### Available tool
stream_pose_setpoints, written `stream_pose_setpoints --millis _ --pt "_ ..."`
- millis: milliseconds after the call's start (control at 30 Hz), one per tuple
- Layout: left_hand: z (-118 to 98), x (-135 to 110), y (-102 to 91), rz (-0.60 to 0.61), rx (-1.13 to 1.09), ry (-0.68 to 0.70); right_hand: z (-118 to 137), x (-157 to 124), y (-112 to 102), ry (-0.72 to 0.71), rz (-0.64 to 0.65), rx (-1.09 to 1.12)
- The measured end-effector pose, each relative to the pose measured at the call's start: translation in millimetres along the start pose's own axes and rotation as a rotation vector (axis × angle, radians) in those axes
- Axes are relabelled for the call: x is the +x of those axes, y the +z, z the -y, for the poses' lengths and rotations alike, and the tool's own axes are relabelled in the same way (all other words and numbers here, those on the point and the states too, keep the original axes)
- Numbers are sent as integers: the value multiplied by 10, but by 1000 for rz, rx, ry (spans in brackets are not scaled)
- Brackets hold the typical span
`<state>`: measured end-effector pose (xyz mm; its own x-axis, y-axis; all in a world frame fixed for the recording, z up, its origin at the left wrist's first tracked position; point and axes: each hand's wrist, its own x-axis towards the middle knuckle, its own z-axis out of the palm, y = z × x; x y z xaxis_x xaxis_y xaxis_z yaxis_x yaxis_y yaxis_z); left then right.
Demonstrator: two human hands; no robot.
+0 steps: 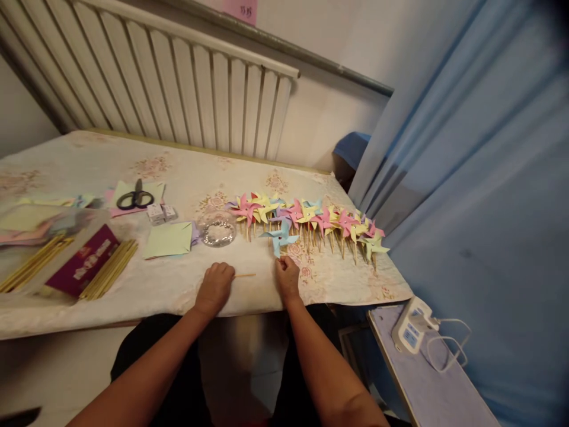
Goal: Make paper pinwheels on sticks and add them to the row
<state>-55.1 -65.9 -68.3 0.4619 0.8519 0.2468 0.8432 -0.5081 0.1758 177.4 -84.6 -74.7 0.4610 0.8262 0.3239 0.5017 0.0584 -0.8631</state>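
My left hand point(216, 284) rests closed on the table near its front edge, pinching one end of a thin wooden stick point(246, 275) that lies flat and points right. My right hand point(287, 277) is closed too, fingers pinched at the base of a light blue paper pinwheel point(280, 236) that stands just above it. Behind the pinwheel runs a row of several finished pinwheels point(311, 219) in pink, yellow, blue and purple on wooden sticks.
A floral cloth covers the table point(178, 284). On it lie a clear round dish point(217, 232), green paper squares point(169, 239), black scissors point(134, 197), small white boxes point(161, 213), stick bundles point(109, 270), a maroon packet point(84, 261). Radiator behind; blue curtain and power strip point(411, 332) at right.
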Motion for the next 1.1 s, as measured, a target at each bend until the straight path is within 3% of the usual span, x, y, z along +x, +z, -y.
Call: stream_pose_setpoints --millis 233,400,667,1100 --pt "266 -115 -248 30 96 -191 -5 6 34 -56 11 -88" --pt "331 -126 -273 7 121 -314 -7 8 45 -65 10 -118" --pt "247 -158 -255 -59 195 -336 -6 10 68 -91 12 -138" --pt "215 -124 -324 -21 181 -396 3 -10 68 -111 29 -156"
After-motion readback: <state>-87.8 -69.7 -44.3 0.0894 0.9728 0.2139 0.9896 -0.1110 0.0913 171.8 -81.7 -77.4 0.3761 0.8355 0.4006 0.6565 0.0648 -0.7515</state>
